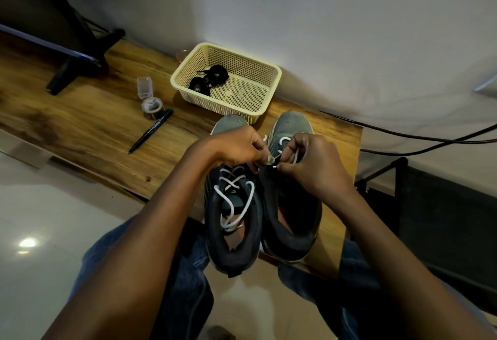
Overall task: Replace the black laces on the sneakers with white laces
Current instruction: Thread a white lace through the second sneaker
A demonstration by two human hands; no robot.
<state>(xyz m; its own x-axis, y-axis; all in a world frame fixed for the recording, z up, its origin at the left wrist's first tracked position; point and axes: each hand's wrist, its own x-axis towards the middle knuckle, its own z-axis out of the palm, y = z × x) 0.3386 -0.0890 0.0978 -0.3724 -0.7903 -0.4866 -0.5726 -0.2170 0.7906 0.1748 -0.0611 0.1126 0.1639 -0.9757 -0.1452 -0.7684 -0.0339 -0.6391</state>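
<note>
A small clear jar (pixel 145 87) stood left; the cream basket (pixel 271 76) held the black laces (pixel 208 81). On the table (pixel 94 129), both sneakers (pixel 232 218) stood while left hand (pixel 236 147) and right hand (pixel 314 163) pinched the white lace (pixel 284 140).

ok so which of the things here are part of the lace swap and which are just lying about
Part of the job:
left sneaker, laced white
right sneaker
white lace being threaded
black laces in the basket
left hand and right hand, both pinching at the lace

Lying about:
pen
tape roll
clear box
cables
</note>
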